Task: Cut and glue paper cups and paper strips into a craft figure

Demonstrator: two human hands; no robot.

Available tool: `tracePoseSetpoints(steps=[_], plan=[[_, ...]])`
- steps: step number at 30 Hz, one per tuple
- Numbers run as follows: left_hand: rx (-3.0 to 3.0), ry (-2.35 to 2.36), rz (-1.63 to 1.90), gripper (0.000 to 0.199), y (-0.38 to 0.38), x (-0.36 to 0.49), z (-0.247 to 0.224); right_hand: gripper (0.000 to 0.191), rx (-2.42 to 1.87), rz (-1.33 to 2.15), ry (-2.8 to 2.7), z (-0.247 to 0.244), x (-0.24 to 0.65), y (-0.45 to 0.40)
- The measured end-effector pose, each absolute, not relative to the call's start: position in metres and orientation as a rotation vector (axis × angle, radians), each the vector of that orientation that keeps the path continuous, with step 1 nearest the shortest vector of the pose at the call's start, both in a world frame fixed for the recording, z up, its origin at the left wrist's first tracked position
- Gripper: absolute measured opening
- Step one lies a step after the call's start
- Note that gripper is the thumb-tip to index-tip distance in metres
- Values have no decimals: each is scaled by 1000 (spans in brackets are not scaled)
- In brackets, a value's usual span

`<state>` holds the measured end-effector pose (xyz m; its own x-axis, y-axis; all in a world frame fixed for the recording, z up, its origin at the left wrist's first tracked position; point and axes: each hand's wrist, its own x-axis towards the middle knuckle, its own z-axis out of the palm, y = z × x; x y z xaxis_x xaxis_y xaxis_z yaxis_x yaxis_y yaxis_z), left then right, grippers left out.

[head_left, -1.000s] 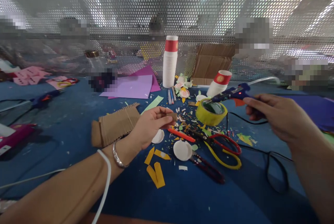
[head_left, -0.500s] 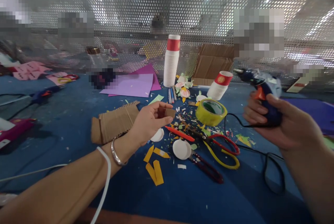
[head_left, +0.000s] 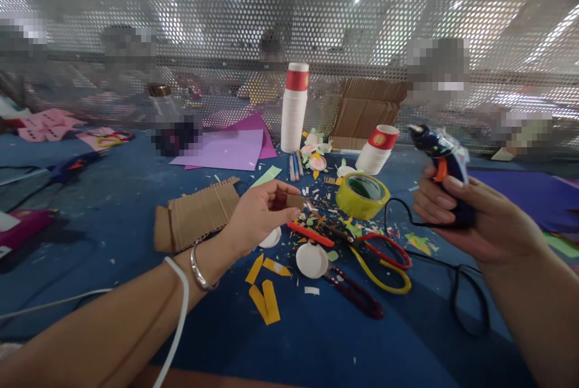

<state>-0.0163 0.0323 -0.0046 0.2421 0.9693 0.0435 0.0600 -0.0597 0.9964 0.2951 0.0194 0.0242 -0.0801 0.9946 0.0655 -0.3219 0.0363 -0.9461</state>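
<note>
Between the thumb and fingers of my left hand [head_left: 265, 210] is a small piece of brown cardboard [head_left: 295, 201], held above the scraps. My right hand [head_left: 474, 207] is wrapped round the handle of a dark blue hot glue gun [head_left: 446, 155] with an orange trigger, its nozzle pointing up and to the left, apart from the cardboard. Below my left hand lie an orange-red pen-like stick [head_left: 311, 233], white discs [head_left: 312, 260] and yellow paper strips [head_left: 265, 302]. A larger corrugated cardboard piece [head_left: 203, 210] rests left of that hand.
Yellow tape [head_left: 362, 196], red-and-yellow scissors [head_left: 386, 261] and dark-handled scissors [head_left: 357, 294] lie between my hands. Behind them stand a tall paper cup stack [head_left: 295, 110] and a leaning shorter stack [head_left: 377, 149]. Purple paper [head_left: 221, 149] lies back left. The glue gun's black cord [head_left: 452, 267] loops at right.
The glue gun in my right hand has shifted slightly left and down, its nozzle still up. My left hand keeps its hold on the cardboard piece. The whole view has moved a little.
</note>
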Motion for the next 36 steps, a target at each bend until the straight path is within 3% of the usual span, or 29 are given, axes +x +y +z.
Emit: tracePoseSetpoints(steps=[5, 13, 21, 36], plan=[[1406, 1053, 1029, 31, 29, -14, -1, 18, -971, 1328, -1144, 22, 287, 18], [1415, 1049, 1048, 17, 29, -13, -1, 35, -1197, 1293, -1379, 14, 269, 12], [1451, 1002, 997, 30, 28, -15, -3, 45, -1475, 977, -1812, 1, 263, 13], [1476, 996, 963, 34, 25, -14, -3, 38, -1555, 603, -2018, -8, 257, 12]])
